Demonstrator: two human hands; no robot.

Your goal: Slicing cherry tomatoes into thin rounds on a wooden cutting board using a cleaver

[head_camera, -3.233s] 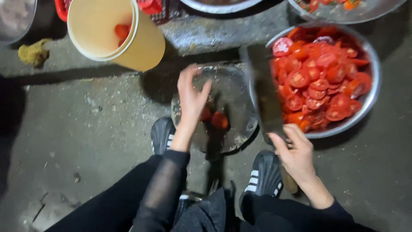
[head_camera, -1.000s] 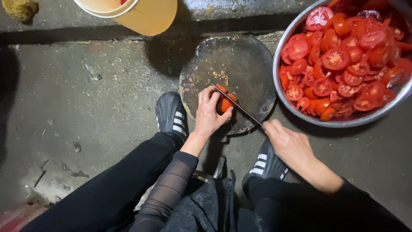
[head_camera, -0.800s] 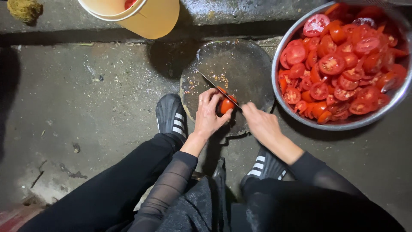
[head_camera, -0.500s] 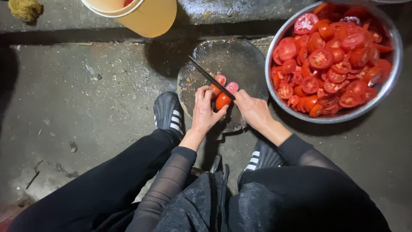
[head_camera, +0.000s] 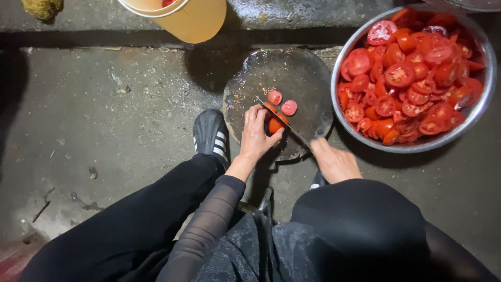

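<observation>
- Here my left hand (head_camera: 257, 137) pins a tomato (head_camera: 274, 124) on the round board (head_camera: 292, 73), fingers curled over it.
- My right hand (head_camera: 334, 163) grips the knife (head_camera: 284, 123), fingers closed around its handle.

Site is a rough, floor-level food-prep area, likely a back yard or outdoor kitchen. Evidence: stained, gritty concrete floor (head_camera: 104, 120) with a raised step (head_camera: 292, 13); round chopping block (head_camera: 297, 78) set directly on the floor; large steel bowl (head_camera: 488, 78) heaped with cut tomatoes (head_camera: 412, 78); yellow bucket (head_camera: 193, 21) alongside.
</observation>
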